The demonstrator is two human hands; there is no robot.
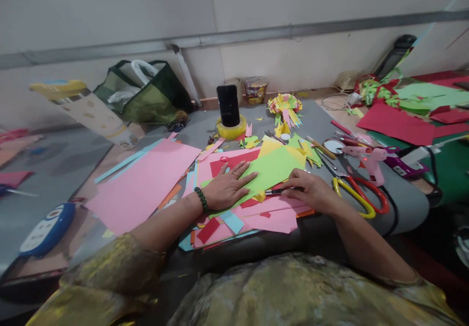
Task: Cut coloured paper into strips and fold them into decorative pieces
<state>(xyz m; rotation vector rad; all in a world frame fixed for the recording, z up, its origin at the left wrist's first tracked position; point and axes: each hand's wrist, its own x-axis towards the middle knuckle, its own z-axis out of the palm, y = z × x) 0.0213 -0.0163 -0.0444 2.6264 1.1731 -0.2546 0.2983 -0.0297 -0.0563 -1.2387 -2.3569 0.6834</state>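
Note:
My left hand (229, 187) lies flat with fingers spread on a light green paper sheet (280, 165), pressing its left part. A dark beaded bracelet circles that wrist. At the sheet's lower right edge my right hand (306, 189) is closed around a slim black-and-silver craft knife (274, 192), its tip pointing left. Beneath the green sheet is a loose pile of pink paper (282, 221), with red, yellow, orange and blue pieces. A small light blue piece (233, 221) and a red scrap (208, 230) rest on the pile near me.
Scissors (357, 194) and a pink glue gun (370, 160) lie at right. Behind the pile, a phone (227, 106) stands in a yellow tape roll (231, 130), beside a paper flower (286, 106). Pink sheets (146, 184) and a tall tumbler (95, 113) are at left.

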